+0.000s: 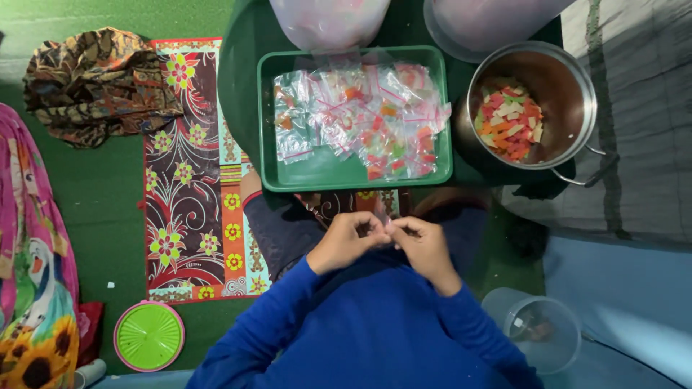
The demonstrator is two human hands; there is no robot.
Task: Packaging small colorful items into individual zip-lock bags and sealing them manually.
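Low in the middle of the frame the left hand (346, 240) and right hand (425, 245) meet fingertip to fingertip, both sets of fingers pinched shut on a small clear bag (388, 229). Only a sliver of it shows between them; what is inside I cannot tell. The hands are held close in front of the blue-sleeved body, where the pinch can be watched closely.

Just above the hands, at centre, a green tray (317, 173) holds a loose heap of packets (367, 119), each clear with a red strip and bits of orange, red and green inside. It lies within easy reach, straight ahead.

To the right of the tray a steel pot (569, 79) stands open, with coloured chips (508, 119) piled at its bottom, tilted a little toward the person so the chips are easy to get at. At the top edge two big plastic sacks (328, 21) lean over the tray.

A clear cup (540, 331) lies at lower right beside the elbow. At lower left a green lid (148, 336) rests on the green floor, next to a flowered mat (187, 166).
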